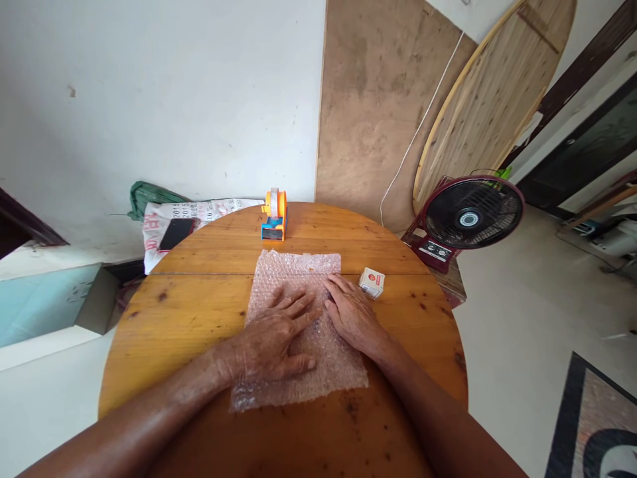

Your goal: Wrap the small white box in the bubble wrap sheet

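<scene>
Head cam shows both hands pressed flat on a sheet of bubble wrap (pixel 298 318) in the middle of the round wooden tabletop (pixel 199 312): left hand (pixel 271 342) and right hand (pixel 351 312) side by side, fingers spread, gripping nothing. A small box (pixel 371 282) sits just right of it, and a tape dispenser (pixel 275 216) further back.

A round wooden table (pixel 199 312) of orange-brown planks, marked with dark knots and stains. A sheet of clear bubble wrap (pixel 293 272) lies flat at its centre. Beyond the sheet, near the far edge, stands an orange and blue tape dispenser (pixel 275 216). Just beside the sheet's far right corner sits a small white box (pixel 371 283) with a red mark. A white printed bag (pixel 209 211) meets the far left rim; whether it rests on the table is unclear
</scene>
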A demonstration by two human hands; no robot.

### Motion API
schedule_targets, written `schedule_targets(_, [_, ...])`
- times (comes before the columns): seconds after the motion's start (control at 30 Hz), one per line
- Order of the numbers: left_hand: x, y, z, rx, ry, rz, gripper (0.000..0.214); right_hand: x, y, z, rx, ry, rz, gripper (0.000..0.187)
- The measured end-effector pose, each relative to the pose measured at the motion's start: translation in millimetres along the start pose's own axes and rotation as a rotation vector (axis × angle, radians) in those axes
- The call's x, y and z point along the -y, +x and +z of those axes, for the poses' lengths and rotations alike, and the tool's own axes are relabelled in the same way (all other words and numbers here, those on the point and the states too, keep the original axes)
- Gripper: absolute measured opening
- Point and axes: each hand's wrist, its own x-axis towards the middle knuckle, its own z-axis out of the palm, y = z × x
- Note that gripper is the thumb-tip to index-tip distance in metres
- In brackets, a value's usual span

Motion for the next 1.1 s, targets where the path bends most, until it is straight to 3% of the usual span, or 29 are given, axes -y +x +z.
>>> schedule_targets(0.57, [-3.0,-1.1,-3.7,0.002,0.002,-0.023,0.089,-6.9,0.5,-22.7,-0.331,0.129,-0.063,0.023])
schedule_targets(0.67, [-3.7,-1.4,-5.6,0.014,-0.015,-0.030,0.086,-7.2,0.8,-22.2,-0.281,0.065,-0.074,0.022])
schedule_targets(0.9, [-4.7,-1.5,-7.8,-0.014,-0.035,-0.024,0.079,-7.1,-2.0,-20.7,-0.016,-0.092,-0.059,0.018])
schedule_targets(1.1, [-11.0,-0.8,-11.8,-0.047,-0.109,0.092,0.072,-4.1,-6.0,-22.8,0.017,-0.088,-0.056,0.019])
